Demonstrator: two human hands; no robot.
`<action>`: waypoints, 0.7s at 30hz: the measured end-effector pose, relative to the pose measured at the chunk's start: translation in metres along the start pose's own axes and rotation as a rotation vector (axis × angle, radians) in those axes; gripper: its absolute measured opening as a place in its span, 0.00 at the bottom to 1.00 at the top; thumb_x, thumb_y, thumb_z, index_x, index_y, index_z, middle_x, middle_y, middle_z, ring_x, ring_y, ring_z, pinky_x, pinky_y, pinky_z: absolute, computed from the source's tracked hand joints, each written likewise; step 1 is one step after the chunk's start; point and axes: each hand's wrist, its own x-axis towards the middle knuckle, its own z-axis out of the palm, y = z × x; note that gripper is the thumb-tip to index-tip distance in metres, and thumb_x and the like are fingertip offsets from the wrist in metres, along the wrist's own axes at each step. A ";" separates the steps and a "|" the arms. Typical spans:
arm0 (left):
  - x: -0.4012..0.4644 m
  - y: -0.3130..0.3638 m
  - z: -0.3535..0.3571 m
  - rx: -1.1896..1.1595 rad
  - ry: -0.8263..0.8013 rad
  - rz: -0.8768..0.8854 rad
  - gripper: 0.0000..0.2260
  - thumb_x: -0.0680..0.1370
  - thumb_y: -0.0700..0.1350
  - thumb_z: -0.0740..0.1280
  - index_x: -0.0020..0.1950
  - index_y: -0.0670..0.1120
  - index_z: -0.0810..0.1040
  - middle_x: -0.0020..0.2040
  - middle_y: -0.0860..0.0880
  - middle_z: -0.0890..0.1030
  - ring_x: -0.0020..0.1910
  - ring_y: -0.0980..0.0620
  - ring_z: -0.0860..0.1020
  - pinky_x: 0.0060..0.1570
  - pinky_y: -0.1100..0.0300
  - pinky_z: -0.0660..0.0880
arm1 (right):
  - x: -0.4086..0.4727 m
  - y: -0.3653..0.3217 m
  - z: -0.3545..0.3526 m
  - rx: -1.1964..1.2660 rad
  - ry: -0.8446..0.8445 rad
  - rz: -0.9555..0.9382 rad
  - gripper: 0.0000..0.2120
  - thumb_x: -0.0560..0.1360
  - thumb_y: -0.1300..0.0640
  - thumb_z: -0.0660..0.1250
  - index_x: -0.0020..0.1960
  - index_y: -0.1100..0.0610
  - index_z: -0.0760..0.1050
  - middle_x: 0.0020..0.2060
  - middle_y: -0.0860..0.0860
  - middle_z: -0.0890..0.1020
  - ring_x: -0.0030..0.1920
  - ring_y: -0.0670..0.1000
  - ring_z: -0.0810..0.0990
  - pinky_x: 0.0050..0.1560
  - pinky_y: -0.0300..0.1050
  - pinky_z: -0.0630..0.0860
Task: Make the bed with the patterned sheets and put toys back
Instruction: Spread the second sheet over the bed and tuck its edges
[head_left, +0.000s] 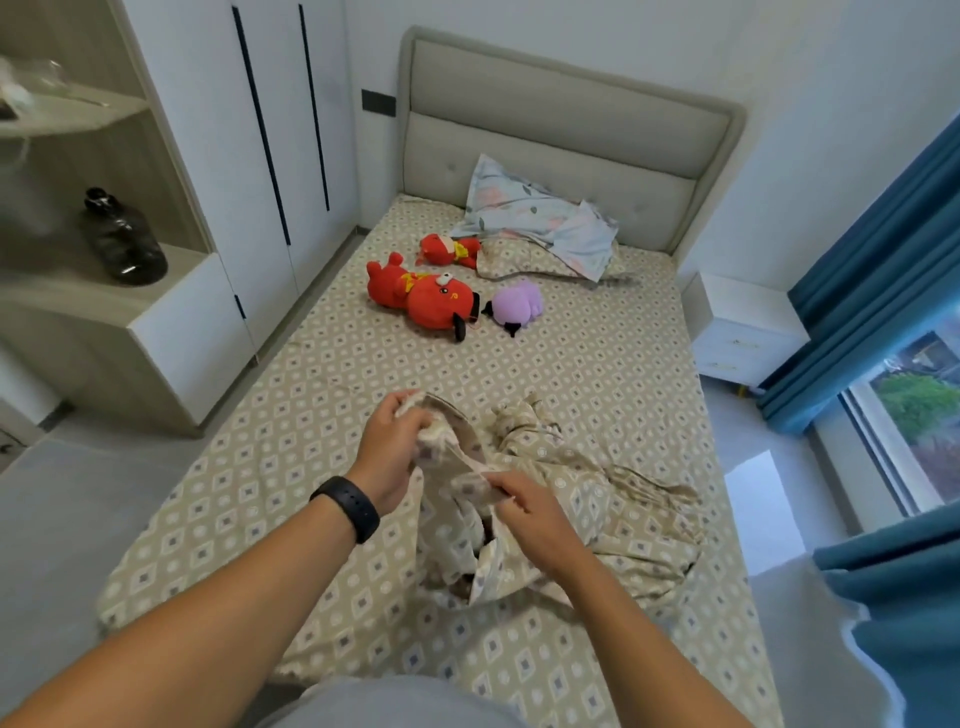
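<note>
- Fitted patterned sheet (519, 374) is on the mattress and lies mostly flat; that part looks done.
- Second piece of the same patterned fabric, the loose cover (571, 499), sits bunched near the foot of the bed, right of centre. Not spread yet.
- Left hand (389, 452): fingers clenched round a raised wad of the cover's edge. Right hand (530, 512): fingers pinching the edge just below it. My read: hunting for a corner or opening before shaking it out.
- Toys lie mid-bed: big red plush (421, 293), small red plush (449, 250) behind it, purple plush (517, 304) just beside the big one. Placement not final, I'd say.
- Floral pillow (540, 218) is slumped against the headboard (561, 135), its case half loose.
- In the way: all three toys lie where the cover must spread, so they need lifting first.
- Around: wardrobe (270, 130) and shelf with dark jar (124, 239) on the left, nightstand (737, 327) and blue curtain (883, 249) on the right.
</note>
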 end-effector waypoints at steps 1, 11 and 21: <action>0.002 0.008 0.003 -0.013 0.008 0.034 0.12 0.80 0.33 0.59 0.59 0.45 0.75 0.42 0.43 0.79 0.33 0.48 0.79 0.33 0.55 0.76 | 0.001 -0.001 -0.005 -0.053 -0.095 0.039 0.18 0.74 0.58 0.66 0.61 0.44 0.80 0.54 0.41 0.81 0.53 0.41 0.79 0.54 0.40 0.77; 0.033 0.160 0.082 -0.230 -0.119 0.338 0.25 0.78 0.26 0.54 0.68 0.49 0.70 0.48 0.44 0.76 0.36 0.50 0.77 0.32 0.56 0.75 | 0.091 -0.109 -0.140 -0.293 0.421 -0.113 0.12 0.76 0.65 0.62 0.37 0.54 0.77 0.33 0.52 0.78 0.36 0.52 0.75 0.37 0.46 0.68; 0.041 0.339 0.111 -0.376 -0.245 0.783 0.27 0.70 0.32 0.57 0.65 0.54 0.72 0.56 0.43 0.72 0.57 0.40 0.73 0.55 0.45 0.71 | 0.133 -0.289 -0.238 0.022 0.615 -0.498 0.15 0.83 0.49 0.62 0.45 0.58 0.78 0.36 0.48 0.78 0.36 0.45 0.73 0.40 0.47 0.69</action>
